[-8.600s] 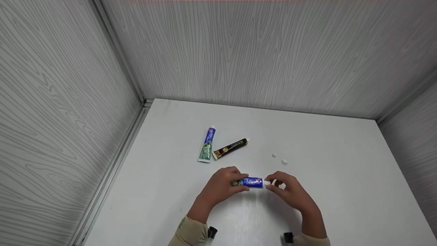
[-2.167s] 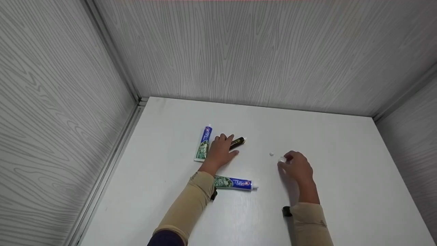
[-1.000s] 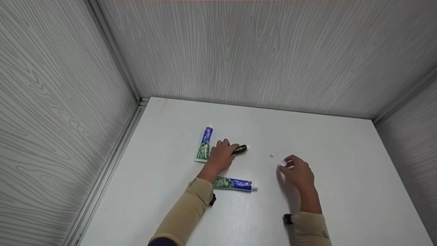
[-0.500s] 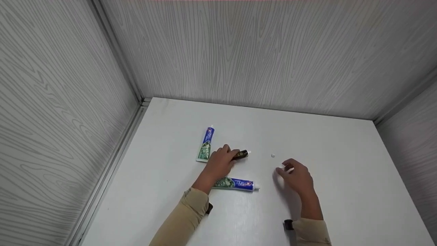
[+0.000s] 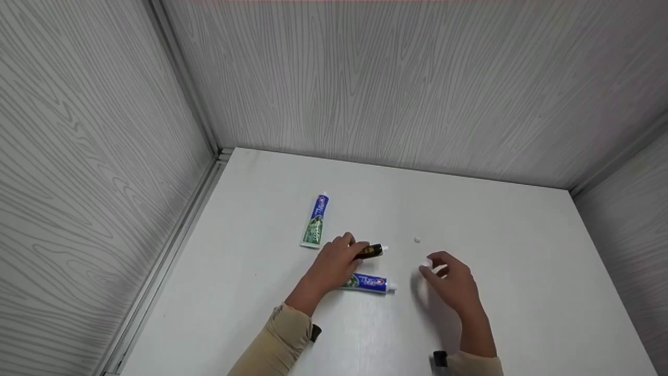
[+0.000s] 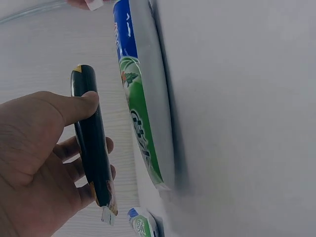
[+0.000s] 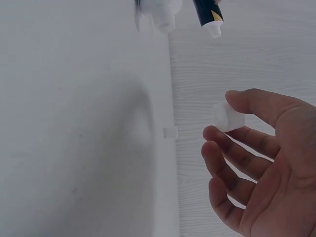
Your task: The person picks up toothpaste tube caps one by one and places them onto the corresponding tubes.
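My left hand (image 5: 336, 263) grips a small black toothpaste tube (image 5: 372, 251) between thumb and fingers, above the table. Its white nozzle is bare and points right, as the right wrist view also shows. My right hand (image 5: 454, 279) pinches a white cap (image 7: 229, 117) between thumb and fingertips, a short way right of that nozzle. Below the left hand lies a blue-and-green toothpaste tube (image 5: 371, 282), its uncapped nozzle to the right and its tail hidden by the hand. A smaller white cap (image 5: 417, 239) sits on the table beyond the right hand.
Another blue-and-green toothpaste tube (image 5: 315, 220) lies at the back left, nozzle away from me. All this is on a white table (image 5: 235, 209), with wood-grain panels (image 5: 365, 83) standing behind it and at both sides.
Earlier both hands held the blue-and-green tube at its nozzle; it now lies on the table. My left hand has lifted the black tube and brought it nearer; my right hand has picked up the larger cap.
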A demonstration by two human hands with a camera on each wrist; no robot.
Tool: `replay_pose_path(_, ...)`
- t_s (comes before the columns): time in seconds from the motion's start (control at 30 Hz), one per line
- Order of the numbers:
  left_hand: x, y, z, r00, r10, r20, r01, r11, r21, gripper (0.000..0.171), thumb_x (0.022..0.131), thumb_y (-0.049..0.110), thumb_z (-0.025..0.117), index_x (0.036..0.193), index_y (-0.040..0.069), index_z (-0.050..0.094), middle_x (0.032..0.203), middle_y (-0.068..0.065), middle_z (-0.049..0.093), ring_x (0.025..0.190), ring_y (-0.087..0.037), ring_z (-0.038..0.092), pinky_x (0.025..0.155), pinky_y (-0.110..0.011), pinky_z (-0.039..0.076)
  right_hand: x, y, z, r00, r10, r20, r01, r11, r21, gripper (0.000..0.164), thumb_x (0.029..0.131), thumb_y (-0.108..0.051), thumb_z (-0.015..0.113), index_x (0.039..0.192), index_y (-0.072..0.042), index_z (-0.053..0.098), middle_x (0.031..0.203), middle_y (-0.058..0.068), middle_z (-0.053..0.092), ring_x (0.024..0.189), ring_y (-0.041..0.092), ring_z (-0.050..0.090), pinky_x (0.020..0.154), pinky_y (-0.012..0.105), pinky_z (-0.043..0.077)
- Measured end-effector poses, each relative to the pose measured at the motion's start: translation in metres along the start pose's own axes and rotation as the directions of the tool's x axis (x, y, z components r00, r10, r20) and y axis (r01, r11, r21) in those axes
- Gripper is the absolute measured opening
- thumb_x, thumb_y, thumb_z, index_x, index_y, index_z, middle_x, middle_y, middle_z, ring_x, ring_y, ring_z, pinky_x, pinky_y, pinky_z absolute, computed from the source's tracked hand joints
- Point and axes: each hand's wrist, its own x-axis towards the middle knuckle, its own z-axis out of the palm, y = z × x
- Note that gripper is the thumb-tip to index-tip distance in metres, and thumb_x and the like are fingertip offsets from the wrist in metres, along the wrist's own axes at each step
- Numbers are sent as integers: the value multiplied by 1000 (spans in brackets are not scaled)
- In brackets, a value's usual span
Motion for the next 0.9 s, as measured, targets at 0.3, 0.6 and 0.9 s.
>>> replay_pose_path(0.3, -15, 11, -8, 999, 40, -6, -40, 998, -43, 40, 107, 24, 66, 146, 18, 63, 121, -7, 64, 105, -23, 63, 93, -43, 54, -11, -7, 6, 998, -46, -35, 47, 999, 25, 40, 95, -36, 82, 128, -15, 72, 106, 5, 73, 89, 18, 67, 80, 34, 52)
replay_pose_path(0.6, -25, 15, -3, 997, 79, 4, -78, 987, -142, 42, 109, 24, 62, 150, 18, 60, 126, -7, 62, 112, -22, 60, 100, -42, 52, -16, -14, 7, 997, -60, -55, 62, 998, 33, 44, 94, -34, 83, 133, -20, 68, 107, 4, 75, 85, 18, 67, 72, 31, 52)
replay_pose_path(0.9, -28, 24, -3, 995, 102, 15, -99, 987, -124, 42, 110, 25, 59, 152, 18, 59, 129, -4, 66, 114, -21, 59, 103, -42, 50, -19, -16, 5, 994, -90, -68, 92, 995, 35, 42, 94, -34, 83, 131, -21, 67, 105, 2, 75, 84, 17, 67, 72, 30, 52)
